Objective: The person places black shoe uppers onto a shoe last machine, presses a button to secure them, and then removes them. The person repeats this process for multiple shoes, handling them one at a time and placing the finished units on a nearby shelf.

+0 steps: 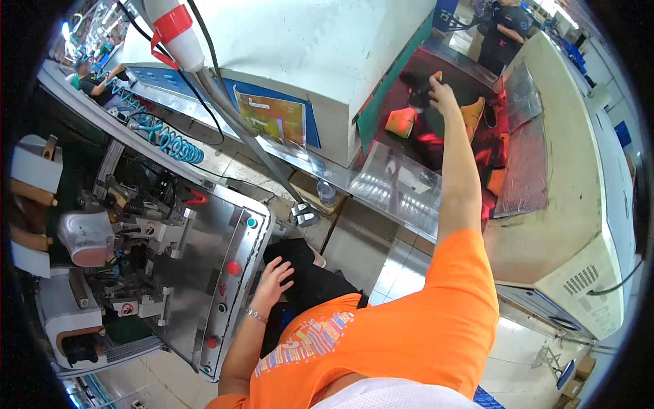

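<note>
Work appears under way and not finished: orange shoe pieces (400,123) lie loose on the dark, red-lit bed (411,151) between the white housing (286,41) and the cream housing (575,184), with none seen boxed or stacked. The right hand (441,95) reaches over the bed to a dark shoe (417,87), fingers drawn close (whether gripping or merely touching cannot be told at this range). The left hand (274,278), fingers loosely spread, holds nothing visible beside the steel-topped machine (197,262).

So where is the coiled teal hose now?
The coiled teal hose is in the head view's upper left, between the white machine and the metal button panel.
</note>
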`<act>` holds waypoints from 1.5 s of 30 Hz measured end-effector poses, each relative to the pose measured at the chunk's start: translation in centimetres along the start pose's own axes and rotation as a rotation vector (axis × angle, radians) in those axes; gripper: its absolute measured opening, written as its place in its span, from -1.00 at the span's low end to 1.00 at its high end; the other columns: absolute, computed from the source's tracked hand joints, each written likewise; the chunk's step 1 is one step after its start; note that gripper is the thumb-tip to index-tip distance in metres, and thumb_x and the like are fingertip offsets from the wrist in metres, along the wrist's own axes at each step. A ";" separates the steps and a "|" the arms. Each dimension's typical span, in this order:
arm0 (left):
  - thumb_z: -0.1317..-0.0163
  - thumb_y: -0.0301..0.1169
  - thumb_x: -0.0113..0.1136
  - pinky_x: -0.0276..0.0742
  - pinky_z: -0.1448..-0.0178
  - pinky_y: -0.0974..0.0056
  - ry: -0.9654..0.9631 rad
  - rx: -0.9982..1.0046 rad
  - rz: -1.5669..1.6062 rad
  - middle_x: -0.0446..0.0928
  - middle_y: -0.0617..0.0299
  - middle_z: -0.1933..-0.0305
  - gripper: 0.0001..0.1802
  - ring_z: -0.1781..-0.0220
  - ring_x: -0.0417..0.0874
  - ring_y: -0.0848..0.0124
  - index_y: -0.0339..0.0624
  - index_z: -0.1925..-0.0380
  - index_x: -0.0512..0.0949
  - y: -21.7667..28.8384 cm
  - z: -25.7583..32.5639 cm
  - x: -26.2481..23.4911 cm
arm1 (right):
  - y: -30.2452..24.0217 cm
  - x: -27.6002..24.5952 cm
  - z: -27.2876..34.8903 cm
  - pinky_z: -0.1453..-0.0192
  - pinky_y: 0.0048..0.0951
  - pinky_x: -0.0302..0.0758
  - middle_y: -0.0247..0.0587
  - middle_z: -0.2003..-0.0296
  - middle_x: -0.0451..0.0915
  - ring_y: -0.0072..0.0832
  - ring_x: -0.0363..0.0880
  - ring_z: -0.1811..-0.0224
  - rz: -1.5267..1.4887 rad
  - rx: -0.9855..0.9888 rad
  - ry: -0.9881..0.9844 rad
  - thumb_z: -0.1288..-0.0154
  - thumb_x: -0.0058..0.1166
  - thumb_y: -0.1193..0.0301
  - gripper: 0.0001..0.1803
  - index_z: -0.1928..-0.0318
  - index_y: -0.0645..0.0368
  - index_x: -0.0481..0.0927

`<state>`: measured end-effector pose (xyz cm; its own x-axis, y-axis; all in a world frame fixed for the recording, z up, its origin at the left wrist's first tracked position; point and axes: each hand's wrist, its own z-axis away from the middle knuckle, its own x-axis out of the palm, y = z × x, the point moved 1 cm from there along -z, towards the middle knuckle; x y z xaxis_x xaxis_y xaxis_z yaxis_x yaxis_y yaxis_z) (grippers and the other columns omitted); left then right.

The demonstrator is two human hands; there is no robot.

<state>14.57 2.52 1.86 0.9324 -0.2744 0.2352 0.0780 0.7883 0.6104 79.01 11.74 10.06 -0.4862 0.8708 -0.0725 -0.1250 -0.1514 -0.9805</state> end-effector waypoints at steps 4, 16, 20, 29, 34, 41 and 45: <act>-0.19 -0.32 0.06 0.32 -0.10 0.06 -0.004 0.104 0.054 0.30 0.12 -0.19 -0.44 -0.16 0.37 0.27 -0.07 -0.19 0.15 1.3 0.9 -1.7 | 2.9 -2.3 -8.4 -0.07 -0.13 0.31 -0.11 0.02 0.45 -0.22 0.39 -0.05 0.429 -0.304 0.164 -0.06 0.11 0.10 -0.41 -0.05 0.17 0.38; -0.17 -0.37 0.07 0.39 0.02 0.19 0.122 -0.006 0.075 0.44 0.24 -0.04 -0.60 -0.03 0.46 0.38 -0.07 -0.04 0.32 -2.2 2.2 -3.3 | 17.8 -10.6 2.8 -0.05 -0.01 0.29 -0.19 0.17 0.58 -0.22 0.50 0.03 0.970 -0.051 0.310 0.14 0.28 0.12 -0.50 0.11 -0.09 0.54; -0.20 -0.32 0.03 0.35 -0.05 0.25 0.039 0.126 -0.142 0.39 0.18 -0.10 -0.59 -0.07 0.43 0.38 -0.11 -0.06 0.31 0.7 1.2 -0.2 | 17.2 -10.0 4.9 0.10 -0.13 0.35 -0.21 0.41 0.61 -0.20 0.56 0.25 1.049 -0.319 0.362 0.05 0.08 0.30 -0.85 0.42 -0.01 0.61; -0.16 -0.44 0.08 0.35 -0.06 0.35 -0.087 0.424 -0.345 0.42 0.20 -0.05 -0.63 -0.03 0.46 0.43 -0.18 0.00 0.37 0.8 0.8 2.8 | 6.1 -5.4 10.0 0.22 -0.16 0.39 -0.03 0.42 0.60 -0.22 0.59 0.38 1.237 -0.585 0.128 0.07 0.01 0.33 -0.78 0.49 0.23 0.58; -0.04 -0.31 0.25 0.40 -0.07 0.29 -0.382 0.546 -0.632 0.38 0.10 -0.08 -0.41 -0.13 0.39 0.31 -0.23 -0.08 0.30 -1.2 0.6 7.3 | 1.0 -1.8 17.0 0.44 -0.52 0.40 -0.23 0.53 0.55 -0.45 0.55 0.47 0.248 -0.010 -0.626 0.01 0.07 0.40 -0.84 0.48 0.26 0.52; -0.14 -0.24 0.17 0.17 -0.24 0.29 -0.278 0.763 -0.079 0.29 0.11 -0.17 -0.37 -0.19 0.29 0.39 -0.30 -0.14 0.22 6.6 2.9 9.9 | 4.6 3.9 32.1 0.10 -0.28 0.33 -0.29 0.45 0.53 -0.38 0.49 0.26 -0.520 0.560 -0.744 -0.10 -0.06 0.39 -0.90 0.49 0.11 0.46; -0.20 -0.27 0.10 0.30 -0.10 0.41 -0.377 0.674 0.260 0.53 0.27 0.14 -0.68 0.08 0.48 0.54 -0.27 0.15 0.47 10.7 5.4 6.1 | 6.7 7.6 38.7 0.08 -0.29 0.35 -0.23 0.43 0.52 -0.37 0.47 0.27 -0.569 0.703 -0.775 -0.11 -0.06 0.39 -0.90 0.45 0.14 0.45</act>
<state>19.19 6.29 13.85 0.7004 -0.3903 0.5976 -0.4655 0.3848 0.7970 40.98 -0.80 9.99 -0.5705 0.4176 0.7072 -0.8210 -0.2687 -0.5036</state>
